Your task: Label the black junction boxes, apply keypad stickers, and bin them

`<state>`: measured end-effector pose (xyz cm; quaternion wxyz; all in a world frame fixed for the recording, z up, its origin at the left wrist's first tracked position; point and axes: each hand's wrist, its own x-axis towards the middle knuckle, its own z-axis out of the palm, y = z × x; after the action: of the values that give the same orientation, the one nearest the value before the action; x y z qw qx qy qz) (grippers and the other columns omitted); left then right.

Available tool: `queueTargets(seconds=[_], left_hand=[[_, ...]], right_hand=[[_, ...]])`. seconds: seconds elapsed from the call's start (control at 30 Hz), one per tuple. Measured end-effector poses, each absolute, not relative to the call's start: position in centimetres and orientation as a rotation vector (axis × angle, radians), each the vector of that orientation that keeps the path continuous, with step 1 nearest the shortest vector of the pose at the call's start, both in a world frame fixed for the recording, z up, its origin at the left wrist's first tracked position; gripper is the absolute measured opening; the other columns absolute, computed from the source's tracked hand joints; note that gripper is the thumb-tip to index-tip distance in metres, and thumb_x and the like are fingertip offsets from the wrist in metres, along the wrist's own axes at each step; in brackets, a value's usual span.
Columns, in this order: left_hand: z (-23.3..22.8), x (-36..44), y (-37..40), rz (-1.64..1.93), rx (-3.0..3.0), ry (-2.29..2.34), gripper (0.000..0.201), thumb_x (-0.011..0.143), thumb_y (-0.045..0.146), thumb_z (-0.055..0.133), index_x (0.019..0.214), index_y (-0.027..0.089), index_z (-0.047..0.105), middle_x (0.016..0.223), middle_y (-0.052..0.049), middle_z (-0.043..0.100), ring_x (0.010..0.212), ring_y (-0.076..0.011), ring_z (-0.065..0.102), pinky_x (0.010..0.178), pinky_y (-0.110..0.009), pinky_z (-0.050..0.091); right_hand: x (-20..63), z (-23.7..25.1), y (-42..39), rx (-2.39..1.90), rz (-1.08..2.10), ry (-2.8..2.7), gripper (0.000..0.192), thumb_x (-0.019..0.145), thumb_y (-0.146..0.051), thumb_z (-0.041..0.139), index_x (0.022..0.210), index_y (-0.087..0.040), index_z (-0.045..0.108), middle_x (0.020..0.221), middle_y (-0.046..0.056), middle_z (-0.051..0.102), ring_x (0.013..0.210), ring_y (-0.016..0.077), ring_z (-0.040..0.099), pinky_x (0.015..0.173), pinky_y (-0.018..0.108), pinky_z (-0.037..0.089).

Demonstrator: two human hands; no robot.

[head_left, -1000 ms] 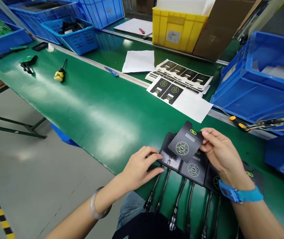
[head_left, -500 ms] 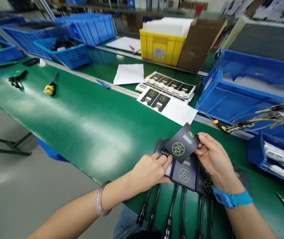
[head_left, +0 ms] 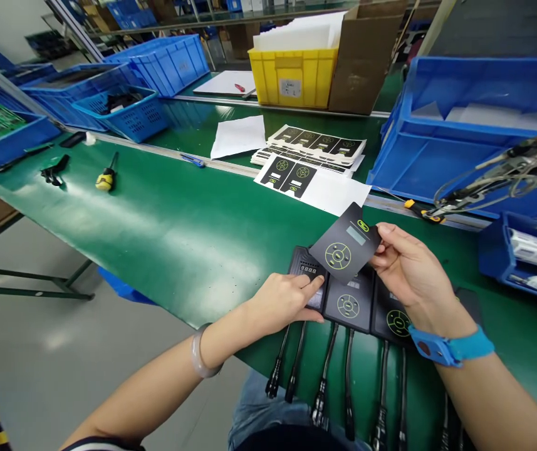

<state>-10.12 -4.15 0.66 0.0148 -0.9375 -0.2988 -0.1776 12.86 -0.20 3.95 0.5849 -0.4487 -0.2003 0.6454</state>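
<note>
Between the thumb and fingers of my right hand [head_left: 411, 269] is the edge of a black label sticker [head_left: 341, 250], printed with a green button ring and a pale window. It is tilted above a row of black controller boxes. My left hand [head_left: 287, 297] grips the leftmost controller box [head_left: 300, 260], thumb at its lower edge and fingers across its face; a digit display shows beside them. To its right lies a labelled controller box [head_left: 338, 308], then another labelled box [head_left: 385, 313], partly behind my right hand. Black cables [head_left: 325, 363] hang from the boxes toward my lap.
Printed label sheets [head_left: 315, 144] lie beyond the boxes, beside a white paper [head_left: 237, 134]. A yellow bin [head_left: 291, 78] and a large blue bin [head_left: 465, 144] stand behind. A yellow-handled screwdriver [head_left: 105, 180] and a blue cutter [head_left: 192, 160] lie leftward on the green table [head_left: 169, 232].
The view has shifted slightly. My right hand still holds the label sticker over the boxes, and my left hand stays on the leftmost box, its index finger now straighter.
</note>
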Motion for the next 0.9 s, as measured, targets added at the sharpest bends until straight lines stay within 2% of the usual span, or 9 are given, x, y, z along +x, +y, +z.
queueTargets(seconds=[0.1, 0.23, 0.37, 0.47, 0.6, 0.67, 0.77, 0.83, 0.9], left_hand=[[0.6, -10.3, -4.0, -0.623, -3.026, -1.038, 0.07, 0.072, 0.062, 0.072, 0.112, 0.007, 0.055, 0.078, 0.0, 0.058, 0.062, -0.015, 0.057, 0.046, -0.029, 0.037], [0.5, -10.1, -3.7, -0.487, -3.019, -1.054, 0.082, 0.073, 0.064, 0.07, 0.126, 0.007, 0.047, 0.084, -0.002, 0.057, 0.066, -0.0171, 0.058, 0.048, -0.03, 0.04], [0.5, -10.2, -4.5, -0.716, -3.006, -0.921, 0.048, 0.085, 0.06, 0.06, 0.085, 0.013, 0.05, 0.072, 0.0, 0.05, 0.058, -0.0113, 0.046, 0.046, -0.028, 0.031], [1.1, -11.4, -6.2, -1.241, -3.006, -0.844, 0.052, 0.088, 0.054, 0.062, 0.069, 0.015, 0.034, 0.061, 0.003, 0.04, 0.053, -0.0076, 0.037, 0.045, -0.026, 0.024], [2.2, -14.5, -8.7, -1.781, -2.937, -1.251, 0.012, 0.087, 0.017, 0.064, 0.089, 0.013, 0.053, 0.08, -0.004, 0.061, 0.075, -0.0116, 0.06, 0.063, -0.025, 0.049], [2.4, -16.0, -9.5, -1.75, -2.698, -1.556, 0.012, 0.084, 0.005, 0.062, 0.086, 0.014, 0.054, 0.069, 0.001, 0.055, 0.062, -0.0074, 0.054, 0.058, -0.022, 0.046], [2.0, -16.6, -10.1, -1.512, -2.615, -1.668, 0.027, 0.093, 0.025, 0.062, 0.071, 0.013, 0.05, 0.06, 0.001, 0.048, 0.061, -0.0086, 0.049, 0.056, -0.023, 0.042], [1.3, -16.1, -10.3, -1.384, -2.716, -1.631, 0.027, 0.094, 0.038, 0.06, 0.083, 0.013, 0.06, 0.08, -0.005, 0.061, 0.081, -0.0144, 0.059, 0.07, -0.03, 0.05], [0.5, -15.2, -10.5, -1.314, -2.724, -1.604, 0.024, 0.089, 0.031, 0.068, 0.105, 0.013, 0.063, 0.105, -0.008, 0.065, 0.1, -0.017, 0.061, 0.084, -0.033, 0.053]], right_hand=[[12.9, 4.1, -0.2, -1.034, 1.503, -0.458, 0.036, 0.057, -0.023, 0.09, 0.076, -0.011, 0.063, 0.069, -0.001, 0.044, 0.058, 0.005, 0.044, 0.039, 0.013, 0.038], [12.8, 4.3, -0.2, -1.049, 1.495, -0.43, 0.041, 0.05, -0.023, 0.093, 0.077, -0.011, 0.065, 0.068, -0.002, 0.044, 0.057, 0.0048, 0.044, 0.038, 0.013, 0.038], [12.8, 4.5, -0.1, -1.048, 1.506, -0.423, 0.041, 0.049, -0.024, 0.093, 0.077, -0.012, 0.065, 0.068, -0.002, 0.044, 0.057, 0.0045, 0.044, 0.038, 0.012, 0.037], [12.8, 4.6, -0.1, -1.035, 1.533, -0.409, 0.041, 0.05, -0.024, 0.093, 0.076, -0.012, 0.064, 0.07, -0.001, 0.044, 0.058, 0.0039, 0.043, 0.039, 0.011, 0.037], [12.5, 3.9, -0.3, -1.084, 1.587, -0.523, 0.04, 0.055, -0.03, 0.092, 0.077, -0.012, 0.064, 0.07, -0.001, 0.044, 0.057, 0.0043, 0.041, 0.04, 0.013, 0.036], [12.2, 3.4, -0.4, -1.159, 1.632, -0.645, 0.042, 0.055, -0.036, 0.091, 0.077, -0.013, 0.064, 0.068, 0.0, 0.045, 0.055, 0.005, 0.041, 0.04, 0.014, 0.036], [11.4, 2.7, -0.5, -1.293, 1.645, -0.868, 0.046, 0.054, -0.044, 0.09, 0.077, -0.013, 0.066, 0.066, 0.001, 0.047, 0.05, 0.0053, 0.042, 0.04, 0.016, 0.033], [10.8, 2.5, -0.4, -1.347, 1.57, -1.069, 0.045, 0.06, -0.048, 0.086, 0.081, -0.013, 0.067, 0.067, 0.002, 0.05, 0.047, 0.0051, 0.042, 0.04, 0.016, 0.032], [10.2, 2.3, -0.1, -1.365, 1.467, -1.262, 0.042, 0.069, -0.05, 0.08, 0.083, -0.014, 0.066, 0.064, 0.002, 0.049, 0.045, 0.0056, 0.042, 0.041, 0.017, 0.032]])
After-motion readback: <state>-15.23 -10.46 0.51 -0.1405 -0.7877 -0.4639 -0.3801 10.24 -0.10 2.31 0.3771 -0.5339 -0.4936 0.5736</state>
